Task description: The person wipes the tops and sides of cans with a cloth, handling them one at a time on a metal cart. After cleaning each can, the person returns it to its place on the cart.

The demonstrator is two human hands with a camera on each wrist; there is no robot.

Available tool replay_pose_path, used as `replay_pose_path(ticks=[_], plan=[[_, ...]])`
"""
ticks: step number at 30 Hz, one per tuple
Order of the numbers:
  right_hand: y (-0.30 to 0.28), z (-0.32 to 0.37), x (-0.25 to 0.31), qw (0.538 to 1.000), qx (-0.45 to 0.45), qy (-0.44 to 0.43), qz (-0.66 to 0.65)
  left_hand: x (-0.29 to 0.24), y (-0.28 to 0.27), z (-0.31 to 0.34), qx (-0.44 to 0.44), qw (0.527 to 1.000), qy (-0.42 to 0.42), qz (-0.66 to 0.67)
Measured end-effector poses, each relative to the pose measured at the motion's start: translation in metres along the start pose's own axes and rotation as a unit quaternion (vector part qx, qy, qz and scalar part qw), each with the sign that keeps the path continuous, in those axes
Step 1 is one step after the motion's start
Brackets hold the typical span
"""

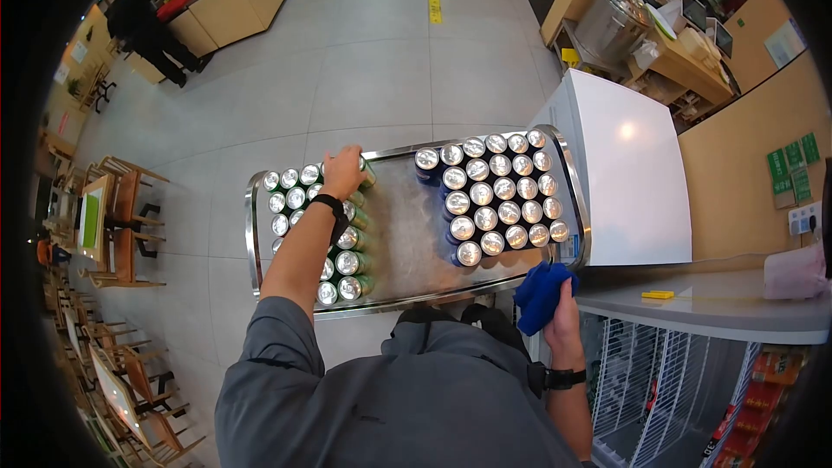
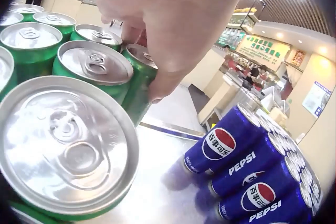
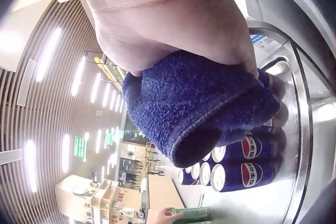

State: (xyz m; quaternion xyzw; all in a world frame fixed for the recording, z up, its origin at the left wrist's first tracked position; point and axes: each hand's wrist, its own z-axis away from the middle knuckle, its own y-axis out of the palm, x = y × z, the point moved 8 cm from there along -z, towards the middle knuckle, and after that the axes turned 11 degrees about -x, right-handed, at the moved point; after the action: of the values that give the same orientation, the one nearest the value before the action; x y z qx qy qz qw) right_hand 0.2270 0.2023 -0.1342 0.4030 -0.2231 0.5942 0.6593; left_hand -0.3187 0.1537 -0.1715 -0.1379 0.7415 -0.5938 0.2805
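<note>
My left hand (image 1: 344,173) grips a green can (image 2: 137,85) at the far inner corner of a group of green cans (image 1: 348,263), on the left of a metal cart top (image 1: 403,238). In the left wrist view the thumb lies along that can's side, and the other fingers are mostly hidden behind the hand. My right hand (image 1: 565,327) holds a bunched blue cloth (image 3: 202,98) by the cart's near right corner. Rows of blue Pepsi cans (image 1: 485,195) stand upright on the right half of the cart top, below the cloth in the right wrist view.
A raised metal rim (image 1: 251,234) runs round the cart top. To the right stand a white box-like unit (image 1: 637,173) and a grey counter (image 1: 737,308) over wire racks (image 1: 637,381). Wooden chairs (image 1: 126,217) line the left; a person (image 1: 147,30) stands at a far counter.
</note>
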Motion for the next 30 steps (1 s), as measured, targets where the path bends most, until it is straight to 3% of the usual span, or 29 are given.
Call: replay_pose_path(ticks=[3, 6, 9, 15, 18, 22, 30], plan=[[0.004, -0.002, -0.002, 1.0, 0.01, -0.005, -0.003, -0.003, -0.005, 0.002, 0.03, 0.999, -0.008, -0.037], [0.01, 0.002, -0.001, 1.0, 0.01, -0.003, -0.002, -0.037, -0.028, -0.001, -0.037, 0.998, 0.055, 0.0], [0.012, 0.002, -0.003, 1.0, 0.018, -0.009, -0.003, -0.08, -0.015, -0.012, -0.082, 0.984, 0.123, 0.098], [0.001, 0.014, 0.005, 0.999, -0.037, -0.025, -0.019, -0.135, 0.044, -0.008, -0.016, 0.97, 0.027, 0.241], [-0.014, 0.017, 0.008, 0.997, -0.058, -0.041, -0.008, -0.128, 0.064, -0.004, -0.037, 0.959, -0.039, 0.279], [-0.034, 0.019, 0.006, 0.997, -0.073, -0.037, -0.011, -0.127, 0.065, 0.018, -0.057, 0.951, -0.053, 0.3], [-0.029, 0.014, 0.0, 0.998, -0.051, -0.018, -0.018, -0.12, 0.052, 0.12, -0.147, 0.937, -0.096, 0.301]])
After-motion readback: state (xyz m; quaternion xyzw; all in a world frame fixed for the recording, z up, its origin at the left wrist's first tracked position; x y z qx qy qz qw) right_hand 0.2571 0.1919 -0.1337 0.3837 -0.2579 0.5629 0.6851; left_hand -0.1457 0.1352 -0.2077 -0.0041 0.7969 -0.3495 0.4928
